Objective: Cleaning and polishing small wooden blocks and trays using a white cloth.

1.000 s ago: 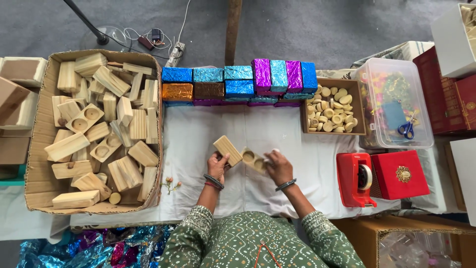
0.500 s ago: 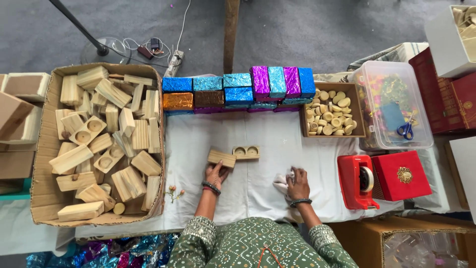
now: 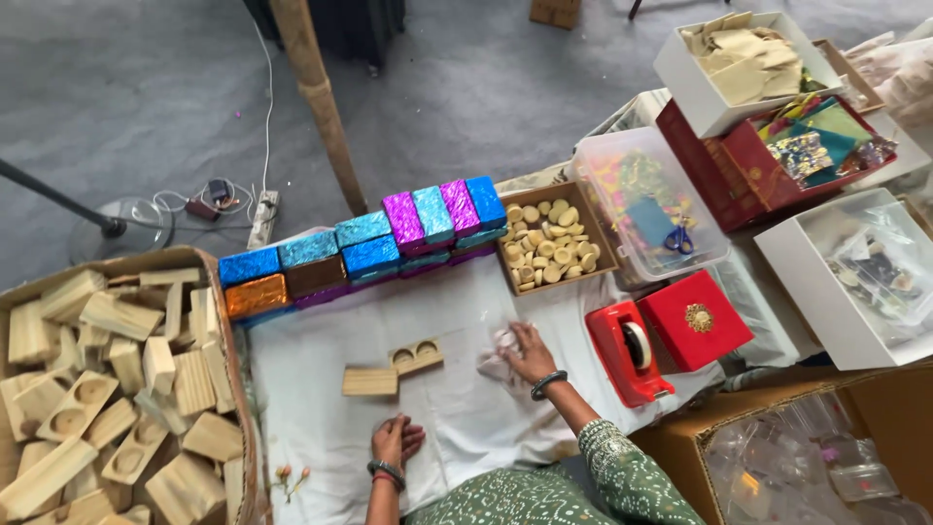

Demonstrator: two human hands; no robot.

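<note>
Pale pine, two pieces: a plain wooden block (image 3: 369, 381) touching a two-hollowed wooden block (image 3: 417, 356), both on the white cloth (image 3: 321, 340). Judged light, stiff, best gripped by the long sides. Right hand (image 3: 525, 352) presses a thin crumpled wrapper (image 3: 498, 352), likely flimsy. Left hand (image 3: 394, 439) rests loosely curled, empty. Earlier, the left hand touched the blocks; now withdrawn.

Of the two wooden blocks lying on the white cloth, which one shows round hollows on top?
The farther wooden block, nearer the foil-wrapped boxes: it shows two round hollows, while the plain block touching its left end shows a flat top.
</note>
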